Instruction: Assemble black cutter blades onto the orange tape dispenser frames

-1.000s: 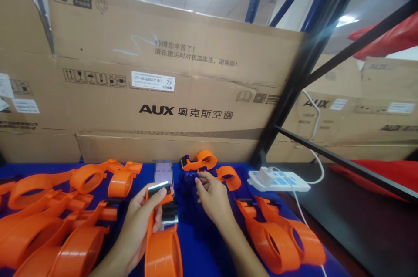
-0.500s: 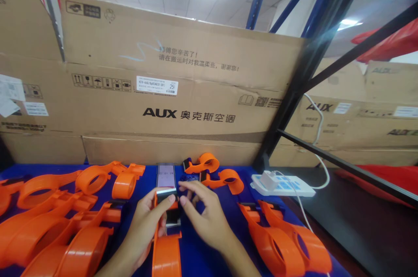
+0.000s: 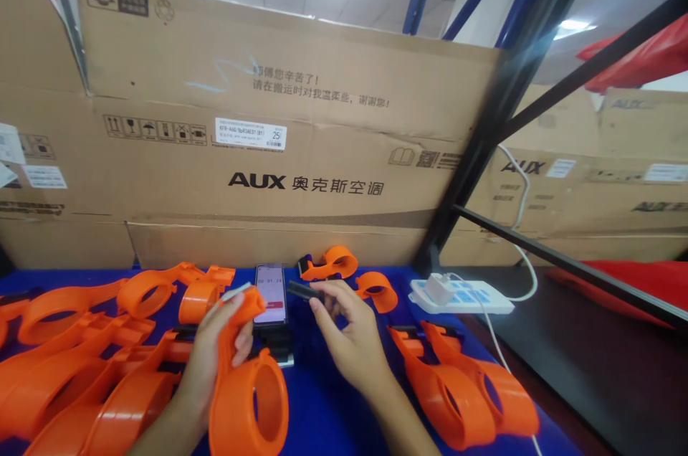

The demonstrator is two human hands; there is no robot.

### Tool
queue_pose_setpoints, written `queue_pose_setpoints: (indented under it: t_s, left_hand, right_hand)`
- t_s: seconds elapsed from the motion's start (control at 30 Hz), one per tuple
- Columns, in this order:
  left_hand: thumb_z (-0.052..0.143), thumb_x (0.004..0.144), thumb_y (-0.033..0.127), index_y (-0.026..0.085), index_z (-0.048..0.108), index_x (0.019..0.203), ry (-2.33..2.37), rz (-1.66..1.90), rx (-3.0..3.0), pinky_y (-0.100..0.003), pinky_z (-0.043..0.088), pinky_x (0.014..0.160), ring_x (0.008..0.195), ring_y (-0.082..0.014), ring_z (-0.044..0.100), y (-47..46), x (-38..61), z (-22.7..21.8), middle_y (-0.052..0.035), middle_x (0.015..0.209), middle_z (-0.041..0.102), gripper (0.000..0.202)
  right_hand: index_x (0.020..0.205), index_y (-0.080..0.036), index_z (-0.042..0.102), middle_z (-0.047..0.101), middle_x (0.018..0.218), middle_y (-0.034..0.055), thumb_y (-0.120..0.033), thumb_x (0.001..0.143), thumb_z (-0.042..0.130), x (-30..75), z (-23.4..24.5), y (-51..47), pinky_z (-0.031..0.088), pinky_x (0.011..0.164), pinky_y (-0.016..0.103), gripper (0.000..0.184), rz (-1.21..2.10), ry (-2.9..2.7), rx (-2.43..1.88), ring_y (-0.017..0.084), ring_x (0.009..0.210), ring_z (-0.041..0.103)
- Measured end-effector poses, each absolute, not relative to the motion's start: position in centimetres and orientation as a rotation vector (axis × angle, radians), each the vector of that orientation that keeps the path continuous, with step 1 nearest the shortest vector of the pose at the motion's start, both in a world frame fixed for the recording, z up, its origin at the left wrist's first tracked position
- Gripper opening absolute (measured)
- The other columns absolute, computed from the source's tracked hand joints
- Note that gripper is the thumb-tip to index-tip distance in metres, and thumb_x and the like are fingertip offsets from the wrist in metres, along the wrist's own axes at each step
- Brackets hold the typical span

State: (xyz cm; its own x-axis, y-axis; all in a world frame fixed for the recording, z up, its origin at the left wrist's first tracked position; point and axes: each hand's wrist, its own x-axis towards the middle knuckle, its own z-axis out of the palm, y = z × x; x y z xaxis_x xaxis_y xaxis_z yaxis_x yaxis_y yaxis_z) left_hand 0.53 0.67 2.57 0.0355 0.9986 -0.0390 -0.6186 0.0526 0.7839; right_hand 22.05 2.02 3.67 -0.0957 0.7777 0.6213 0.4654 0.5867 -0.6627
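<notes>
My left hand (image 3: 207, 345) is closed around the handle of an orange tape dispenser (image 3: 228, 406), whose ring faces right at the lower middle. A pale metal strip (image 3: 236, 292) shows by its head, beside my fingers. Between thumb and fingers of my right hand (image 3: 352, 345) I pinch a small black plastic piece (image 3: 302, 290), apart from the dispenser. Several black pieces (image 3: 276, 343) and a bit of metal lie behind the held dispenser, partly hidden by it. A phone (image 3: 270, 295) with a running-timer style screen lies just beyond them.
More orange tape dispensers (image 3: 129, 399) crowd the left of the blue cloth (image 3: 327, 413). Two dispensers (image 3: 456, 399) lie at the right, others (image 3: 338, 262) at the back. A white power strip (image 3: 462, 296) with cables sits by the black rack post (image 3: 456, 205). A large carton (image 3: 301, 112) stands behind.
My left hand has turned and tilted the dispenser, its ring swinging to face right. My right hand has drawn away from its head and now holds the black piece.
</notes>
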Motion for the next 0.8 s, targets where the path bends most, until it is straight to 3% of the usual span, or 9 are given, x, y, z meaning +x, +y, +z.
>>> queue_pose_setpoints:
  t_s: [0.13,0.23,0.43,0.57,0.67,0.8]
  left_hand:
    - [0.061,0.091,0.024,0.024,0.066,0.103,0.417,1.410,0.609,-0.015,0.036,0.035,0.035,-0.0042,0.043,0.6,-1.3,3.0,-0.0017,0.079,0.073,0.013]
    - [0.063,0.085,0.021,0.020,0.066,0.097,0.248,1.255,0.687,-0.015,0.035,0.030,0.033,-0.0043,0.045,0.5,-1.7,2.3,-0.0035,0.078,0.072,0.013]
    - [0.061,0.087,0.023,0.020,0.065,0.096,0.242,1.126,0.787,-0.016,0.038,0.031,0.033,-0.0066,0.050,0.3,-1.0,1.4,-0.0083,0.084,0.076,0.011]
    - [0.062,0.086,0.023,0.020,0.065,0.091,0.308,1.150,0.802,-0.016,0.035,0.030,0.032,-0.0072,0.049,0.5,-0.7,1.6,-0.0070,0.076,0.075,0.007]
    - [0.061,0.087,0.026,0.020,0.064,0.085,0.428,1.209,0.857,-0.015,0.030,0.030,0.029,-0.0069,0.044,0.8,-0.1,1.5,-0.0008,0.059,0.066,0.007]
    - [0.062,0.092,0.033,0.020,0.065,0.096,0.812,1.321,0.914,-0.014,0.028,0.033,0.028,-0.0060,0.036,1.0,1.0,0.8,0.0078,0.042,0.050,0.013]
  right_hand:
    - [0.111,-0.024,0.071,0.072,0.101,0.0059,-0.026,0.099,0.063,21.9,3.1,2.0,0.052,0.080,0.034,0.015,0.297,-1.995,-1.144,0.022,0.090,0.064]
    - [0.108,-0.023,0.069,0.074,0.108,0.0066,-0.022,0.097,0.063,20.7,2.1,1.7,0.051,0.086,0.036,0.013,0.258,-2.207,-1.137,0.024,0.099,0.064]
    - [0.114,-0.022,0.069,0.071,0.098,0.0069,-0.018,0.096,0.061,18.2,0.9,1.2,0.049,0.080,0.032,0.019,0.275,-2.260,-1.222,0.023,0.093,0.063]
    - [0.109,-0.024,0.071,0.070,0.096,0.0049,-0.010,0.094,0.058,18.0,1.1,1.1,0.048,0.081,0.030,0.024,0.383,-2.319,-1.118,0.021,0.092,0.062]
    - [0.109,-0.023,0.072,0.070,0.100,0.0065,-0.003,0.090,0.053,18.5,1.5,1.1,0.049,0.085,0.033,0.034,0.397,-2.206,-1.120,0.022,0.095,0.063]
    - [0.122,-0.023,0.070,0.073,0.106,0.0082,-0.020,0.104,0.049,19.4,2.3,0.8,0.051,0.086,0.034,0.028,0.536,-1.863,-1.073,0.022,0.096,0.066]
